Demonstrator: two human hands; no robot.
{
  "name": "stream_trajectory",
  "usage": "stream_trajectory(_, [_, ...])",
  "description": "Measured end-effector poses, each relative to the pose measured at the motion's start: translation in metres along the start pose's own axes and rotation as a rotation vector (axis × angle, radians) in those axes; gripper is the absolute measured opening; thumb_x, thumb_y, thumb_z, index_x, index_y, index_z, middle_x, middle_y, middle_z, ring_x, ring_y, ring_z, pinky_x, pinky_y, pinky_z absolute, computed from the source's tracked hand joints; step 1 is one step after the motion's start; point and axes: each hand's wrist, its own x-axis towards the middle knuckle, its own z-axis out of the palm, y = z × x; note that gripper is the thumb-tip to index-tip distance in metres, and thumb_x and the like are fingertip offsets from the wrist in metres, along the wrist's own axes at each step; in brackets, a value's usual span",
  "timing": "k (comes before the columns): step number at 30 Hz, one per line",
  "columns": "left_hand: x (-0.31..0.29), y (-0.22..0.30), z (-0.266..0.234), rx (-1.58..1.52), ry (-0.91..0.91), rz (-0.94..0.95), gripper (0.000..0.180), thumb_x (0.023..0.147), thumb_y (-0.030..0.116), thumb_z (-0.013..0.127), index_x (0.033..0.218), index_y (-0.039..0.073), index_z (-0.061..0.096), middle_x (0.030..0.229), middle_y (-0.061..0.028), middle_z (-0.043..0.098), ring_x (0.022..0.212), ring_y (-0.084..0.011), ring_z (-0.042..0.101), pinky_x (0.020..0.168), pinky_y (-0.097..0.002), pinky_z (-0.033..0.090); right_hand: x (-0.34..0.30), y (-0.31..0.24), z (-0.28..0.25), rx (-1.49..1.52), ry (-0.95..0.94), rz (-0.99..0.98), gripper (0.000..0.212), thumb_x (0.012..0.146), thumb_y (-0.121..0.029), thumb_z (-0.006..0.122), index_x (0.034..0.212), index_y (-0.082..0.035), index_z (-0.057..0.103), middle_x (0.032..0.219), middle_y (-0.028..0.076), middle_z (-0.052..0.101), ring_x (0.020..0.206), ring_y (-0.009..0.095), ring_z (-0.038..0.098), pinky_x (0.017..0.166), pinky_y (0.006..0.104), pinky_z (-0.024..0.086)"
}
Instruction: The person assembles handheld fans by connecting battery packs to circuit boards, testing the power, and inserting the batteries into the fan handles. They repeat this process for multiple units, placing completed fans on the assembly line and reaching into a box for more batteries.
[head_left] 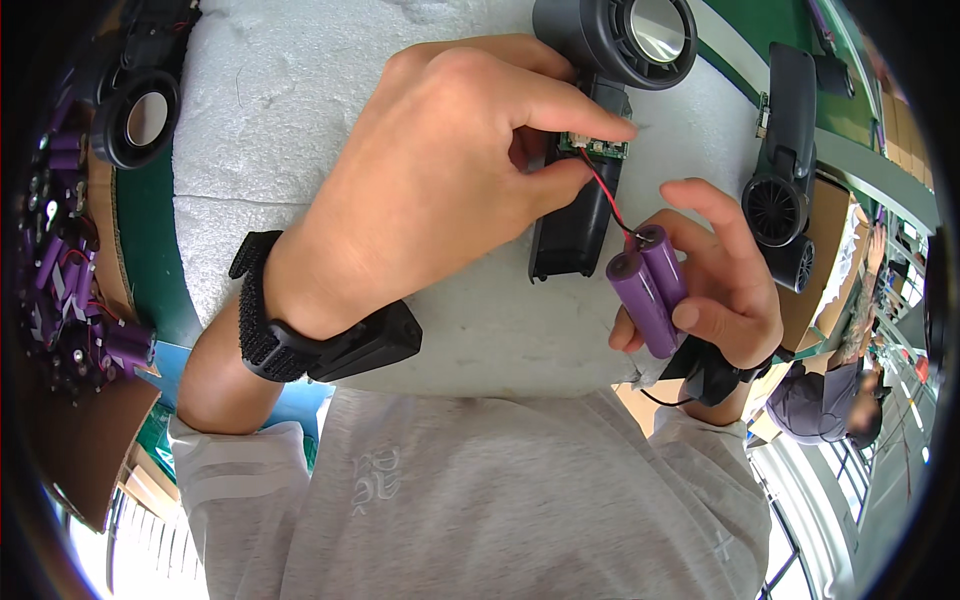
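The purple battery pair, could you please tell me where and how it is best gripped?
Probably by the long sides of the battery pair, from the right, as the right hand holds it: the red wire joins its upper end, which is better left free.

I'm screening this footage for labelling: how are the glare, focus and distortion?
Head view: the left hand and the pair of purple cells look fairly crisp; head view: the shiny disc at the top reflects bright light; head view: the background person at right appears tipped nearly sideways, and the picture's corners fall to black.
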Motion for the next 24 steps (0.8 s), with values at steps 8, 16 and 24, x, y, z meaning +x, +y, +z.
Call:
stream_trajectory(8, [-0.002,-0.002,0.003,0.168,0.070,0.159,0.037,0.065,0.000,0.081,0.100,0.011,0.076,0.100,-0.0108,0.069,0.070,-0.0180,0.067,0.060,-0.0248,0.054,0.011,0.014,-0.013,0.199,-0.393,-0.132,0.087,0.074,0.015,0.068,0.145,0.002,0.020,0.123,0.022,0.048,0.096,0.032,0.068,0.085,0.0405,0.058])
stream_trajectory(16, [-0.001,-0.002,0.004,0.258,0.093,0.232,0.034,0.066,0.004,0.082,0.098,0.011,0.076,0.098,-0.0124,0.070,0.070,-0.0217,0.069,0.059,-0.0273,0.055,0.009,0.009,-0.019,0.077,-0.234,-0.151,0.099,0.053,0.007,0.085,0.138,0.006,0.034,0.124,0.020,0.048,0.107,0.033,0.063,0.089,0.0407,0.054])
stream_trajectory(24, [-0.003,-0.002,0.003,0.251,0.094,0.262,0.033,0.068,0.010,0.082,0.101,0.011,0.076,0.100,-0.0152,0.070,0.068,-0.0226,0.069,0.056,-0.0281,0.054,0.019,0.008,-0.023,-0.401,-0.123,-0.349,0.098,0.041,-0.018,0.095,0.124,0.006,0.047,0.116,0.021,0.055,0.109,0.028,0.057,0.090,0.0356,0.047])
